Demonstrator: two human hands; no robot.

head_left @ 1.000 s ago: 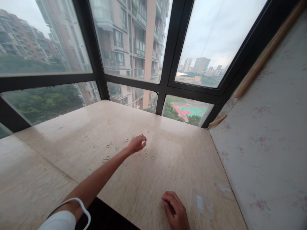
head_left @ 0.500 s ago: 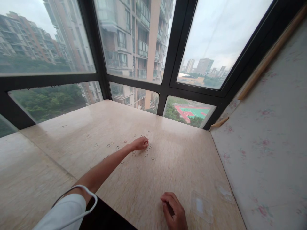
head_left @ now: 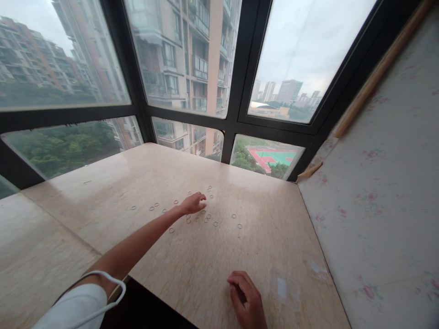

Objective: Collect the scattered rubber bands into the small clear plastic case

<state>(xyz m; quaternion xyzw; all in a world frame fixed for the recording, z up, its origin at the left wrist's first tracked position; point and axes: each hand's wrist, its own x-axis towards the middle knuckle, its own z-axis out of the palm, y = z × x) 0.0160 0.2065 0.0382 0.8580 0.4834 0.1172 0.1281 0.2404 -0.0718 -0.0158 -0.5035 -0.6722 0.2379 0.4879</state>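
Note:
Several small thin rings lie scattered over the beige marble-look surface (head_left: 164, 265), one of them a reddish ring (head_left: 176, 202). My left hand (head_left: 194, 204) is stretched out low among these rings, with thumb and fingers apart and nothing visible between them. To its right, two rings lie away from the cluster: an upper ring (head_left: 233, 216) and a lower ring (head_left: 239, 226). Near the front edge, my right hand (head_left: 247, 299) rests with its fingers curled in towards the thumb; whatever they may hold is hidden.
A clear plastic box (head_left: 285, 290) lies right of my right hand, and a clear plastic piece (head_left: 318, 269) sits by the papered wall (head_left: 370, 228). Dark window frames (head_left: 231, 123) border the back. A white cable (head_left: 118, 283) loops around my left upper arm.
My left hand has opened from a closed pinch. Two rings now lie further right, where none showed before. My right hand keeps its curled pose; the view has shifted slightly.

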